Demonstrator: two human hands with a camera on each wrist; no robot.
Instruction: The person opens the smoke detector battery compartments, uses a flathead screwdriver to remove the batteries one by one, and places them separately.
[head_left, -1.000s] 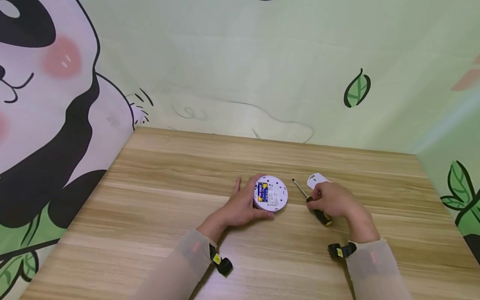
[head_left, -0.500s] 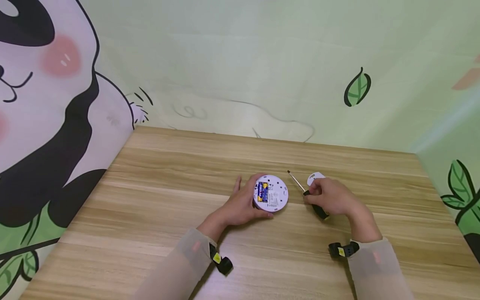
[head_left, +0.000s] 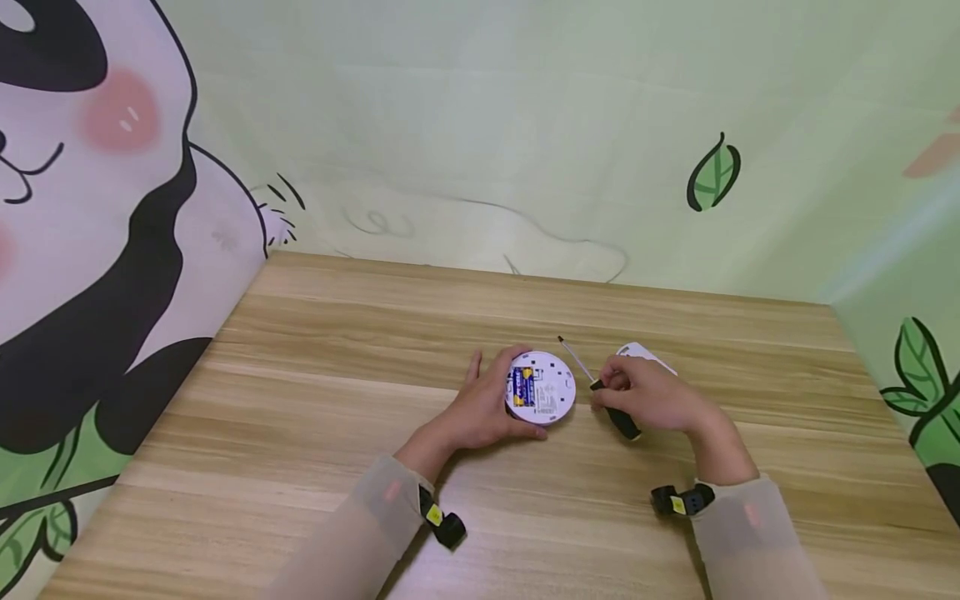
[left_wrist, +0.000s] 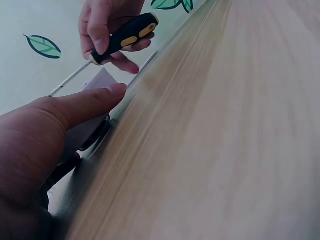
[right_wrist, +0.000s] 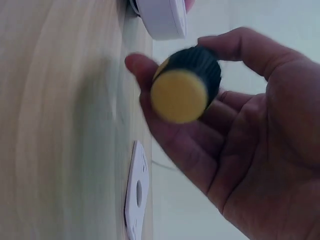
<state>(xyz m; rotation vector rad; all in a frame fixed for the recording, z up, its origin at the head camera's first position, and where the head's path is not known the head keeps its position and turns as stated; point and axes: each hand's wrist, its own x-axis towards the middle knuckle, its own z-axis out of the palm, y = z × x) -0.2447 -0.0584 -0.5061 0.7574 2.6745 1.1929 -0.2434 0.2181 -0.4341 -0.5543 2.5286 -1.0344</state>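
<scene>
My left hand [head_left: 480, 412] grips a round white device [head_left: 553, 390] by its left side, thumb at the near edge. Two blue-and-yellow batteries [head_left: 523, 387] sit in its upward face. Just to the right, my right hand [head_left: 656, 396] holds a screwdriver [head_left: 621, 422] by its black-and-yellow handle. The shaft points away and to the left, its tip beyond the device's far right side. In the right wrist view the yellow handle end [right_wrist: 179, 96] faces the camera, with thumb and fingers around the handle. The left thumb [left_wrist: 92, 105] lies along the device in the left wrist view.
A flat white plate [head_left: 647, 353] with a hole lies on the wooden table [head_left: 360, 333] behind the right hand, partly covered by it. The table meets a printed wall [head_left: 465, 150] at the back. Each wrist carries a small black camera [head_left: 450, 532].
The right hand has moved left with the screwdriver, bringing its tip closer to the device. More of the white plate's right edge shows now. The left hand and device have stayed about still.
</scene>
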